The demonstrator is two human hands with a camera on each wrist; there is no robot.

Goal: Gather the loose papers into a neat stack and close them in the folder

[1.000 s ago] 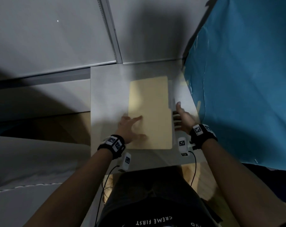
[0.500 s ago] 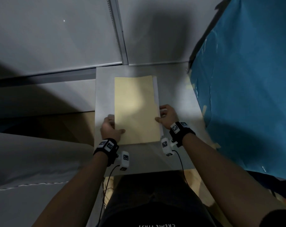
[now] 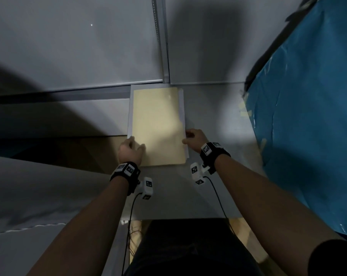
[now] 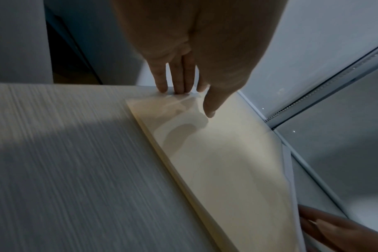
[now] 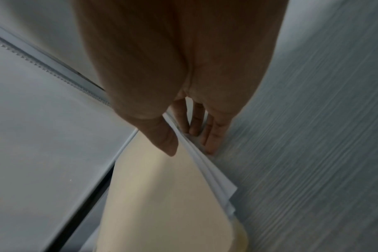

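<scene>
A closed manila folder (image 3: pixel 157 126) lies lengthwise on the grey table (image 3: pixel 212 126), its far end close to the wall. White papers (image 3: pixel 182 108) stick out along its right side and a strip shows on its left. My left hand (image 3: pixel 135 143) holds the near left edge, thumb on the cover (image 4: pixel 209 109) and fingers (image 4: pixel 179 85) against the side. My right hand (image 3: pixel 185 137) pinches the right edge. In the right wrist view its thumb (image 5: pixel 166 141) lies on the folder (image 5: pixel 162 196) and its fingers (image 5: pixel 209 141) are below the fanned sheets (image 5: pixel 211 179).
The folder's left side runs along the table's left edge, with a drop to a wooden floor (image 3: pixel 101 148) beyond. Grey wall panels with a metal rail (image 3: pixel 160 46) close the back. A blue covered block (image 3: pixel 307 116) stands along the right. Bare tabletop lies right of the folder.
My left hand was flat on the cover and my right beside it; both then took the folder's sides. The folder now lies farther away, toward the wall and the table's left edge.
</scene>
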